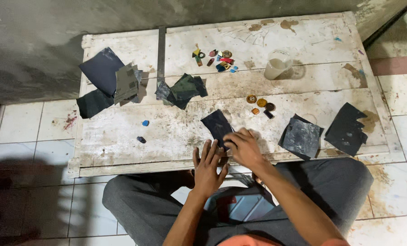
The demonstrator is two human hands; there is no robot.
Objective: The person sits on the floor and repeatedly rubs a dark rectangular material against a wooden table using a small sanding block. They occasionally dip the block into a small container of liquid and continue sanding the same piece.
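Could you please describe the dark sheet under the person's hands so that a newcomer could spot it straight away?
Start at the worn white board lying on the tiled floor. At its near edge, in the middle, a small dark sheet lies tilted under the right hand, beside the left hand. Unlike the other dark sheets, it is the only one being touched.

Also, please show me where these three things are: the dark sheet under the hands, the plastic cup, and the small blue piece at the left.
dark sheet (216, 124), head view, on its upper middle.
plastic cup (276, 66), head view, on its side wall.
small blue piece (145, 123), head view, on its centre.
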